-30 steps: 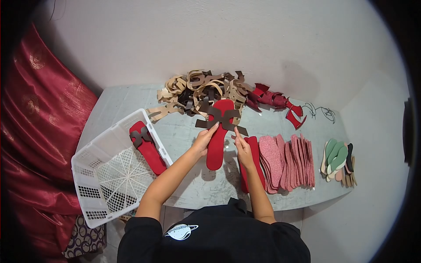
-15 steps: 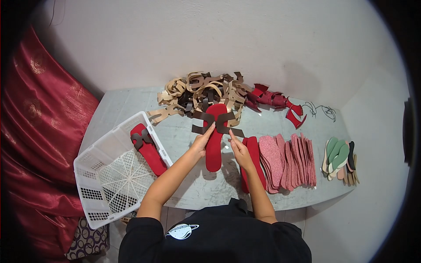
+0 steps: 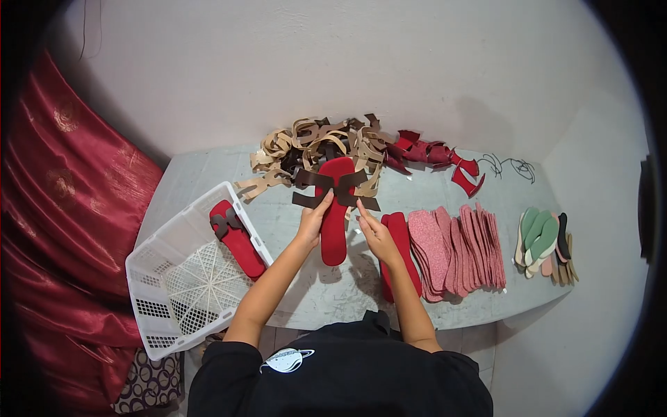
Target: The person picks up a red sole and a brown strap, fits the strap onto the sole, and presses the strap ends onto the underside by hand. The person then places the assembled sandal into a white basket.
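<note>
My left hand [image 3: 315, 221] grips a red shoe insole [image 3: 335, 240] from its left side, above the table. Its thumb presses on the middle of a dark brown H-shaped sandal strap [image 3: 353, 187], which lies across the front part of the insole with its ends sticking out on both sides. At the strap's lower right leg, the fingertips of my right hand [image 3: 379, 240] close on its edge; the fingers behind are hidden. Close to my right forearm lie more red insoles [image 3: 397, 236]. A red insole with a dark strap [image 3: 240, 243] rests inside the white plastic basket [image 3: 260, 233].
Tan and brown straps [image 3: 278, 149] are heaped at the back of the grey table [image 3: 187, 170]. Dark red straps [image 3: 431, 154] and black cords [image 3: 514, 169] lie beside them. Pink insoles [image 3: 431, 250] stand in a row at right, then green, white and black ones [image 3: 538, 233].
The view has shifted slightly. Both hands still hold the insole and strap, now a little higher and farther left in view; the strap's right side looks slightly changed in angle.
</note>
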The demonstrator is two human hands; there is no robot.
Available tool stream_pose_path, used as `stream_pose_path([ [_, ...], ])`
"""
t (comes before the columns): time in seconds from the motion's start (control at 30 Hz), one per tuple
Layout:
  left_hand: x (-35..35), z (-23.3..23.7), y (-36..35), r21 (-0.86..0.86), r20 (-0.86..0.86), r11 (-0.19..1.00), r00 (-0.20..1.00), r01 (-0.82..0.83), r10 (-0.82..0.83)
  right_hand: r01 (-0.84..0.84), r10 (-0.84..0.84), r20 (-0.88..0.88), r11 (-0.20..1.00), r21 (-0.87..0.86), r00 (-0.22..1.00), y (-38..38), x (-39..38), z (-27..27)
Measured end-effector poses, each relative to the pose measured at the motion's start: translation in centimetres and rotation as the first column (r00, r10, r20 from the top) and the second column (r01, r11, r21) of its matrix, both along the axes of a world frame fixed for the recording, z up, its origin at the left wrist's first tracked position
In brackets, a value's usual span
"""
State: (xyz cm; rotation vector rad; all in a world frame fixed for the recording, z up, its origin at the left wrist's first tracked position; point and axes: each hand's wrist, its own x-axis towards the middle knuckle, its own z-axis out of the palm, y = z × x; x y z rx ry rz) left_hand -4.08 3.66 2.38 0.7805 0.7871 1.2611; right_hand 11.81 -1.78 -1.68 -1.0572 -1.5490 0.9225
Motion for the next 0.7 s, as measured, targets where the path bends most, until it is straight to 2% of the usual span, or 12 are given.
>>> stream_pose_path([
  [0.03, 0.1, 0.3, -0.4, -0.001, -0.009, 1.000, 1.000, 0.006, -0.006, -0.012, 0.011, -0.044, 1.000, -0.028, 0.999, -0.3, 0.1, 0.5],
  [0.1, 0.2, 0.8, -1.2, 0.239, -0.226, 0.970, 0.969, -0.044, 0.100, -0.017, 0.012, -0.098, 0.998, -0.057, 0.995, -0.7, 0.1, 0.5],
  [0.17, 0.7, 1.0, -2.3, 0.301, -0.271, 0.950, 0.949, -0.076, 0.162, -0.098, 0.077, -0.236, 0.992, -0.081, 0.969, -1.1, 0.0, 0.1],
  [0.33, 1.7, -1.3, -4.8, 0.519, -0.367, 0.843, 0.853, -0.144, 0.371, -0.128, 0.093, -0.255, 0.984, -0.124, 0.963, -2.3, -0.2, -0.5],
  [0.37, 1.5, -1.7, -5.2, 0.543, -0.379, 0.832, 0.852, -0.112, 0.362, -0.132, 0.092, -0.273, 0.982, -0.134, 0.958, -2.5, -0.3, -0.7],
  [0.4, 0.6, -2.2, -5.6, 0.507, -0.578, 0.862, 0.739, -0.007, 0.346, -0.139, 0.095, -0.279, 0.980, -0.141, 0.955, -2.8, -0.2, -0.9],
  [0.47, 0.5, -2.7, -6.8, 0.600, -0.634, 0.798, 0.642, 0.057, 0.431, -0.281, 0.183, -0.331, 0.919, -0.277, 0.926, -2.9, 0.7, -1.3],
  [0.5, 0.2, -3.8, -6.4, 0.788, -0.544, 0.599, 0.617, 0.144, 0.568, -0.240, 0.144, -0.312, 0.924, -0.296, 0.939, -3.3, 0.8, -1.3],
  [0.53, -0.1, -4.5, -6.9, 0.802, -0.545, 0.564, 0.626, 0.195, 0.559, -0.241, 0.145, -0.311, 0.923, -0.299, 0.939, -3.1, 1.5, -2.3],
  [0.6, -0.5, -5.0, -7.4, 0.798, -0.601, 0.439, 0.488, 0.414, 0.633, -0.276, 0.194, -0.290, 0.920, -0.278, 0.937, -2.9, 2.8, -5.2],
  [0.67, -0.9, -6.6, -7.6, 0.779, -0.615, 0.411, 0.451, 0.473, 0.647, -0.249, 0.149, -0.364, 0.937, -0.246, 0.919, -3.8, 3.1, -6.4],
  [0.7, -1.1, -7.5, -7.4, 0.760, -0.617, 0.368, 0.418, 0.535, 0.667, -0.217, 0.084, -0.379, 0.921, -0.324, 0.922, -4.3, 3.3, -5.9],
])
